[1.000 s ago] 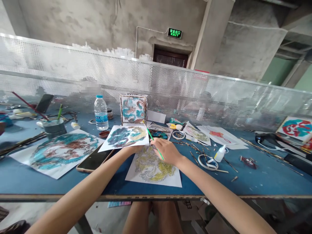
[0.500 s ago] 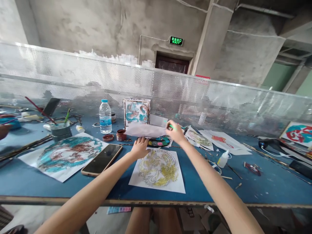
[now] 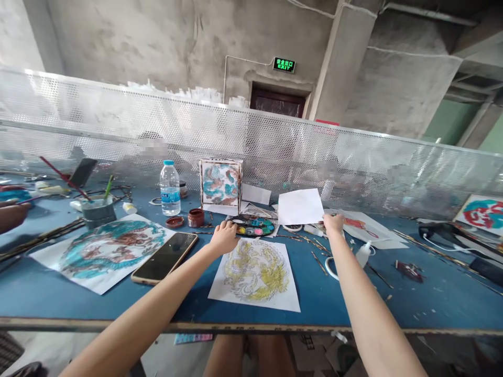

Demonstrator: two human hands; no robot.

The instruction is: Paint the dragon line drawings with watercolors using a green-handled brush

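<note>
Head view: the right hand (image 3: 333, 223) pinches a white sheet (image 3: 301, 206) by its lower right corner. The left hand (image 3: 225, 237) lies at the paint palette's (image 3: 257, 227) left end; whether it grips anything, I cannot tell. Nearer, the yellow drawing (image 3: 253, 275) lies flat, blue surface (image 3: 318, 298) showing rightward and towards the front edge (image 3: 253, 329).

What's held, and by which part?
The right hand holds a white sheet by its lower right corner; whether the left hand holds anything cannot be told.
</note>
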